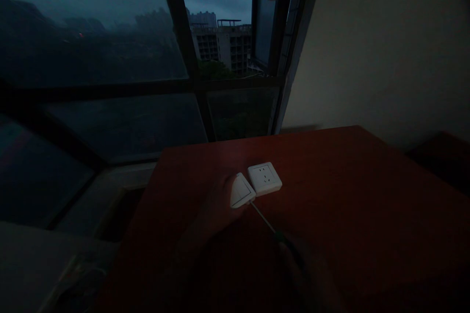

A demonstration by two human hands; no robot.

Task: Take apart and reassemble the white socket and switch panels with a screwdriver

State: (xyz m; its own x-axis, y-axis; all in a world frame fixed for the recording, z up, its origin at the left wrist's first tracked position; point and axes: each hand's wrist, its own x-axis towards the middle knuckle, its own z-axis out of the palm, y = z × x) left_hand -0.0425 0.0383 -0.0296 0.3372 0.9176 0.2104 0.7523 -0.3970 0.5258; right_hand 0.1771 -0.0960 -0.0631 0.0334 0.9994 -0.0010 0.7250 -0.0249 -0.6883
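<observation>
On a dark red table (pixel 348 190), my left hand (pixel 216 208) grips a white wall switch plate (pixel 241 190), holding it tilted on the tabletop. My right hand (pixel 301 269) is closed round the handle of a screwdriver (pixel 262 217), whose thin metal shaft points up-left, its tip against the lower edge of the switch plate. A white wall socket (pixel 265 178) lies flat on the table just right of the switch plate, touching or nearly touching it. The room is very dim and both hands show only as dark shapes.
A large window (pixel 147 58) with dark frames stands beyond the table's far edge, with buildings outside. A pale wall (pixel 385 49) rises at the right. A low ledge (pixel 110 190) lies left of the table. A dim object (pixel 77 279) sits at the lower left.
</observation>
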